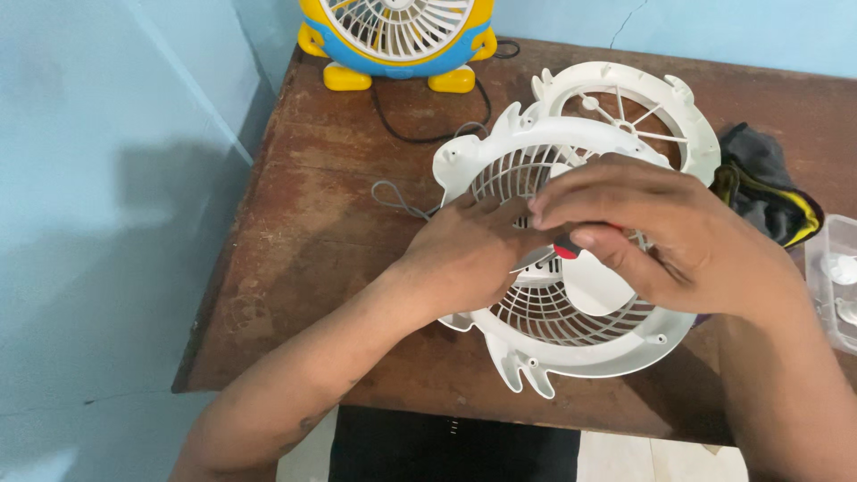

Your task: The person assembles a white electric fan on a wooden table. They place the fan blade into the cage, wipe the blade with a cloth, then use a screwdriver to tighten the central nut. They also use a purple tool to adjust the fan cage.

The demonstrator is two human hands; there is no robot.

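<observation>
A white plastic fan housing (pixel 571 344) with a round grille lies flat on the brown wooden table (pixel 312 232). My left hand (pixel 464 254) rests on its left side, fingers pressed at the grille's centre. My right hand (pixel 661 232) reaches over the middle and grips a tool with a red handle (pixel 566 249), of which only a small part shows. A second white fan frame (pixel 625 98) lies just behind, partly under the first. A grey cable (pixel 397 198) trails left from the housing.
A blue and yellow toy-shaped fan (pixel 397 40) stands at the table's back edge with a black cord (pixel 420 134). A dark cloth with yellow trim (pixel 768 192) lies at right. A clear plastic box (pixel 835 277) holds small parts. A light blue wall runs along the left.
</observation>
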